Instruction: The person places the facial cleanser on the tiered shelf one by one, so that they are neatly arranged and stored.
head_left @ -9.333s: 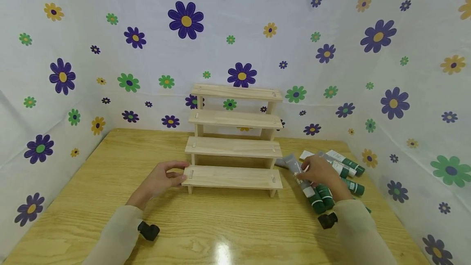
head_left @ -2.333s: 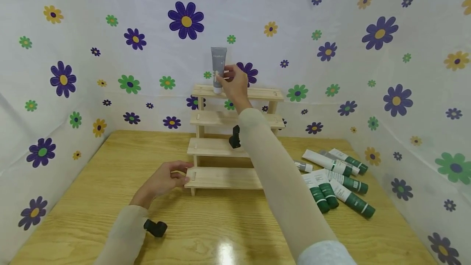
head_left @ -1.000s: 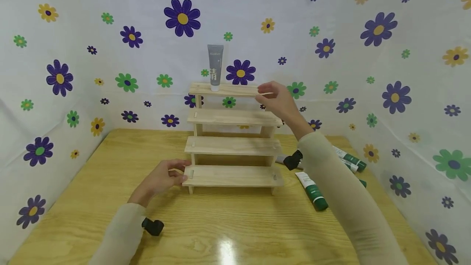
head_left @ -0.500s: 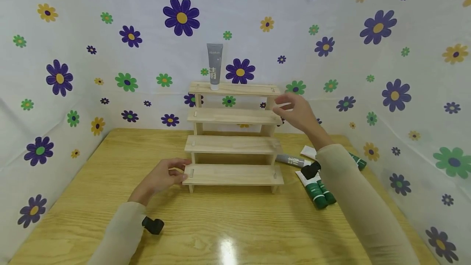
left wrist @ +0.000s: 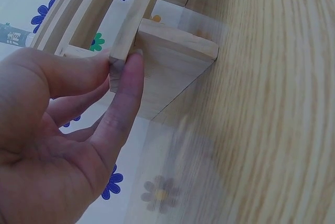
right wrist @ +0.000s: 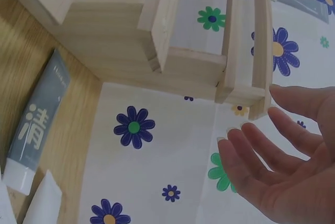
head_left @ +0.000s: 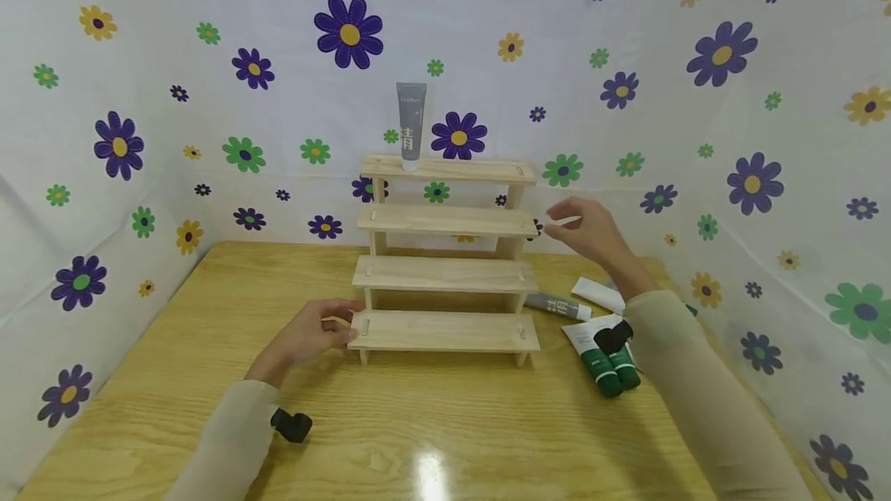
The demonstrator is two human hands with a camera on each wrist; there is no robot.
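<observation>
A four-step wooden display stand (head_left: pixel 445 277) stands on the table. My left hand (head_left: pixel 306 337) pinches the left end of its lowest board; in the left wrist view, thumb and a finger (left wrist: pixel 125 85) close on that board end. On the top step, left of its middle, a grey squeeze tube (head_left: pixel 411 126) stands upright on its white cap. My right hand (head_left: pixel 592 234) hovers in the air right of the stand, holding nothing, fingers loosely bent. Below it lie a second grey tube (head_left: pixel 559 305) and several white tubes with green ends (head_left: pixel 604 366), partly hidden by the right forearm.
The wooden table (head_left: pixel 278 439) runs up to a flower-patterned cloth (head_left: pixel 278 99) at the back and on both sides. A white tube (head_left: pixel 599 294) lies behind the second grey tube. Black wrist cameras sit on both sleeves.
The right hand took a grey tube from the right-hand group, stood it on the top step and let go. It has since moved right and down. The left hand stays on the lowest board.
</observation>
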